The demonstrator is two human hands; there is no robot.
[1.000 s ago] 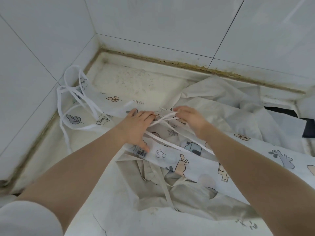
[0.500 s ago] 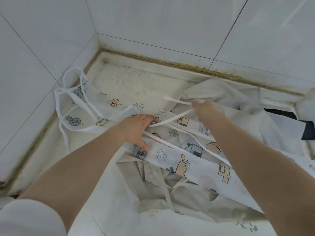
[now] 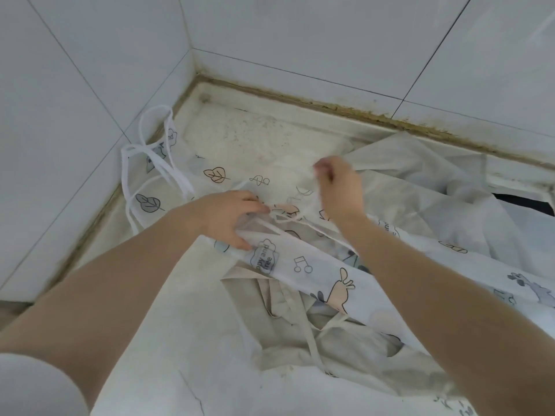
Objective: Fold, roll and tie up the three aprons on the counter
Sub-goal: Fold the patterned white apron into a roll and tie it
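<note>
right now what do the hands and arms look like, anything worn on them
Both hands, left and right, are bare: no gloves, rings or watch show. Both forearms are bare too. A white short sleeve covers the left upper arm at the lower left corner; no sleeve shows on the right arm.

A white cartoon-printed apron (image 3: pixel 303 262) lies under both hands, over a beige cloth apron (image 3: pixel 354 349); its white strap loops (image 3: pixel 141 157) lie left of the left hand (image 3: pixel 231 217).
</note>
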